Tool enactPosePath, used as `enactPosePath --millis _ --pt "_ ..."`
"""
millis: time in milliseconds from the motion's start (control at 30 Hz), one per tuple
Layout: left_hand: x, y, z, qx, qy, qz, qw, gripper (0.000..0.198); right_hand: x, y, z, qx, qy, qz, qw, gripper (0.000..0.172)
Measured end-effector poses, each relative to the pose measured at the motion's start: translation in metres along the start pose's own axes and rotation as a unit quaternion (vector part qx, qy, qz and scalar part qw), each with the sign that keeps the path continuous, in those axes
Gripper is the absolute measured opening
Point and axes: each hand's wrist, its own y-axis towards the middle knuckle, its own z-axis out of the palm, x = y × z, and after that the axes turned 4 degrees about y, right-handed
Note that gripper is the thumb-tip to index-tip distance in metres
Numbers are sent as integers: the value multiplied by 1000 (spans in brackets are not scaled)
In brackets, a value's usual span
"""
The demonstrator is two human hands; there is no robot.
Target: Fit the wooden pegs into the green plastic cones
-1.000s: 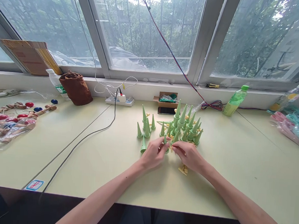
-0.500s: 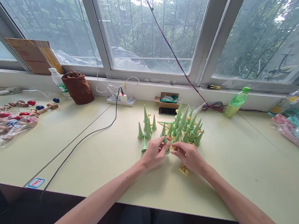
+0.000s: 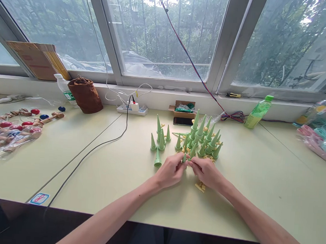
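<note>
Head view: left hand grasps a green cone; right hand closes in beside it, and whether it pinches anything, one can't tell! Nearer the person than that cone, yellow pieces lie loose, so work looks unfinished. Beyond it crowd standing cones; left of it, a smaller cluster. Finished count? Unclear.

I count over a dozen green cones, three bottles, one brown pouch, one power strip, one open box and one phone; the yellow pieces are too jumbled to number.
</note>
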Motion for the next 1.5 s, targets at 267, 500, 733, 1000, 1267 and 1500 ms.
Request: enactPosePath --millis 267,500,733,1000,1267,1500 --pt "-1 3 0 -23 -10 -9 1000 20 7 2 -5 -24 14 17 999 33" --pt "-3 2 1 -31 -18 -18 999 21 5 2 -4 -38 22 30 999 39" --pt "-3 0 1 -16 8 15 1000 20 5 0 -1 -31 33 35 998 38" --pt "-5 -1 1 -18 7 71 997 19 5 0 -1 -28 48 50 997 36" --pt "-11 2 -2 -85 -33 63 994 28 10 2 -3 -99 100 87 986 40" --pt "-12 6 -3 -120 -72 -62 988 25 6 -2 -5 -144 143 87 975 32"
